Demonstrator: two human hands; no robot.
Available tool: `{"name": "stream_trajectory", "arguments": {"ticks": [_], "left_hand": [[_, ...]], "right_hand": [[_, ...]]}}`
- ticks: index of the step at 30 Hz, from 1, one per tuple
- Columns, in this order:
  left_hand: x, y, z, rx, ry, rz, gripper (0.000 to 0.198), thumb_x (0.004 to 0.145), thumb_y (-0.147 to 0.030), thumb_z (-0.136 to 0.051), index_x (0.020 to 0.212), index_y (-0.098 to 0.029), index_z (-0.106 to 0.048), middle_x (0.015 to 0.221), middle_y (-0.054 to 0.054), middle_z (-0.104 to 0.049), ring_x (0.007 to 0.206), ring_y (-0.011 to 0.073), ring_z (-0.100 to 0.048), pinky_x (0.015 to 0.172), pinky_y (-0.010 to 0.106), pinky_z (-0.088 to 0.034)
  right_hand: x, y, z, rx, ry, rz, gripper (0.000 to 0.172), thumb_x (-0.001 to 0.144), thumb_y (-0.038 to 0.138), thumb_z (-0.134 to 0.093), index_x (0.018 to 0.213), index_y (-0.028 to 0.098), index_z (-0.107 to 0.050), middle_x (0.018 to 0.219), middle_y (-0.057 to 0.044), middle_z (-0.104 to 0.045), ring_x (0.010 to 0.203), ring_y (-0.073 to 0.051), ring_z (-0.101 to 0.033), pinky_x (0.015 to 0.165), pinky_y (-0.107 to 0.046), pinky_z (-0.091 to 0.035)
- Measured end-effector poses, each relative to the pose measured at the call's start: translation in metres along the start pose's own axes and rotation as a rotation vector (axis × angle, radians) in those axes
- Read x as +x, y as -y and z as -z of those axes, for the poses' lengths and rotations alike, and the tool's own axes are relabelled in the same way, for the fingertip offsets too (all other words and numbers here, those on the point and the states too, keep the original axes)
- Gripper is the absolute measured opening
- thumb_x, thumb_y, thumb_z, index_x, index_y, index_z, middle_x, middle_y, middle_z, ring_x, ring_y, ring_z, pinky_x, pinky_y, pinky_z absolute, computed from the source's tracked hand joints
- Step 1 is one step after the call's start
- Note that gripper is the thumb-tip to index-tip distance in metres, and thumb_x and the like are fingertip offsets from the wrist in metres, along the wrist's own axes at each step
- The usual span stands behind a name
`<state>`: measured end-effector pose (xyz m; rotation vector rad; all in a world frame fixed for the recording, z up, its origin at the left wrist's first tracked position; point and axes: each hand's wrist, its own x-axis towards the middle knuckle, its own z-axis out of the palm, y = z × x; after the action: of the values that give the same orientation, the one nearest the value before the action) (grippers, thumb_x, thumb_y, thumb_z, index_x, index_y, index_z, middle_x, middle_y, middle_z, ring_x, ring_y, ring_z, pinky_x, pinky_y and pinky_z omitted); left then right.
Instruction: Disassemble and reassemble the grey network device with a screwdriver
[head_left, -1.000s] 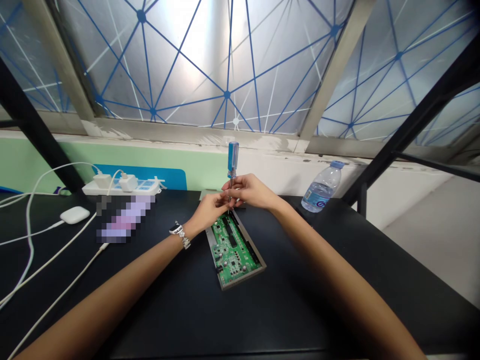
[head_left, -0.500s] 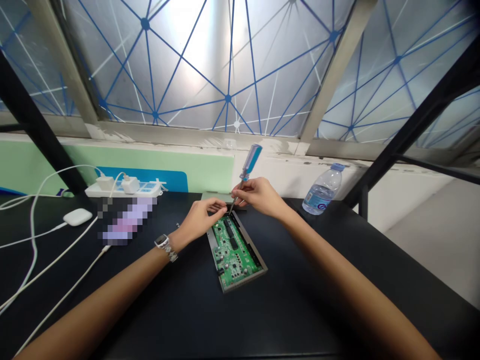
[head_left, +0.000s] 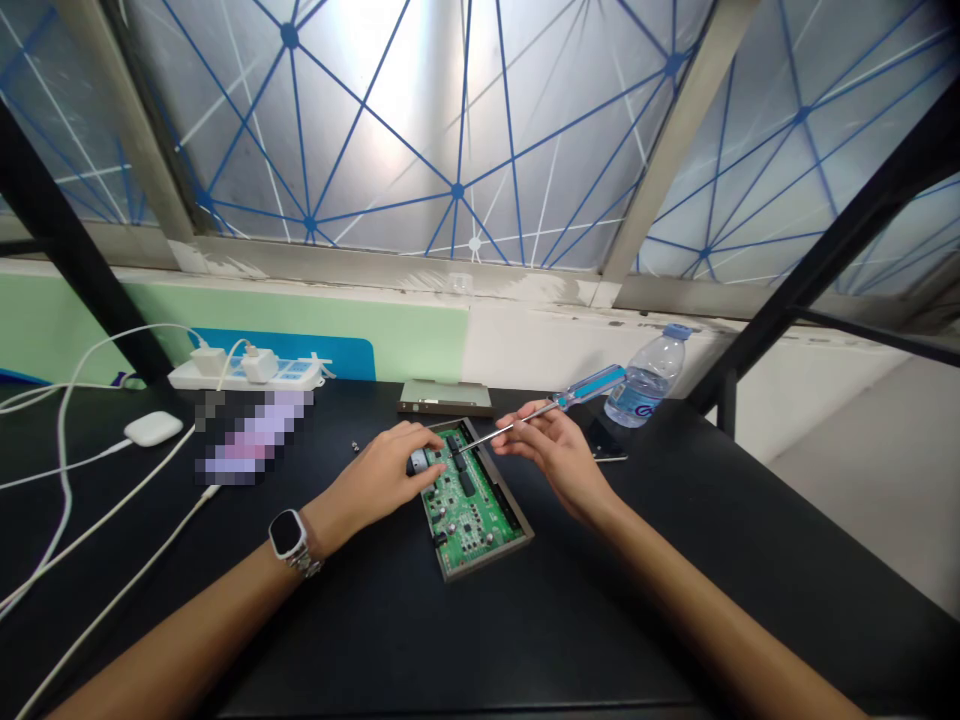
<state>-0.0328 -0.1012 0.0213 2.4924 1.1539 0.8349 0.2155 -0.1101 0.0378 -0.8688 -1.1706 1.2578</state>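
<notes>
A green circuit board (head_left: 487, 520) lies in a shallow grey metal case (head_left: 489, 560) on the black table. Over the case's left edge is my left hand (head_left: 386, 462), thumb and fingers apart and curved above the board, with a bit of grey showing between them. My right hand (head_left: 559, 450) is closed around the shaft of a screwdriver (head_left: 592, 385) with a clear and blue handle. The screwdriver leans low to the right, its tip over the dark parts in the upper half of the board. Whether the tip touches them I cannot tell.
Behind the case lies a flat metal cover (head_left: 446, 395). A water bottle (head_left: 645, 380) stands at the right, near a dark flat object (head_left: 606, 440). To the left are a power strip (head_left: 300, 373), a white earbud case (head_left: 154, 429), white cables and tiny screws (head_left: 355, 447).
The screwdriver has tipped from nearly upright to a low slant, and its tip has left the case's far end. My right hand moved right and nearer; my left hand moved nearer along the case.
</notes>
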Motion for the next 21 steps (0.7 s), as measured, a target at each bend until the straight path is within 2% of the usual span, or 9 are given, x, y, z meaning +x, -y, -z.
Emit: {"name": "stream_trajectory", "arguments": {"ticks": [5, 21], "left_hand": [[-0.0009, -0.0001, -0.0036, -0.027, 0.009, 0.022, 0.013, 0.09, -0.03, -0.06, 0.099, -0.022, -0.066, 0.097, 0.004, -0.068, 0.09, 0.0214, -0.062, 0.08, 0.035, -0.048], [-0.0014, -0.0022, -0.006, -0.035, -0.075, -0.028, 0.013, 0.095, -0.023, -0.054, 0.092, -0.021, -0.066, 0.091, 0.003, -0.067, 0.085, 0.0179, -0.061, 0.077, 0.031, -0.047]], "right_hand": [[-0.0032, -0.0016, -0.0043, 0.058, -0.04, 0.012, 0.031, 0.075, 0.028, -0.08, 0.086, 0.022, -0.051, 0.089, -0.002, -0.071, 0.074, -0.019, -0.073, 0.075, -0.037, -0.059], [-0.0057, -0.0085, -0.0068, 0.157, -0.021, -0.037, 0.035, 0.074, 0.03, -0.081, 0.088, 0.022, -0.05, 0.09, -0.002, -0.073, 0.077, -0.019, -0.074, 0.076, -0.035, -0.059]]}}
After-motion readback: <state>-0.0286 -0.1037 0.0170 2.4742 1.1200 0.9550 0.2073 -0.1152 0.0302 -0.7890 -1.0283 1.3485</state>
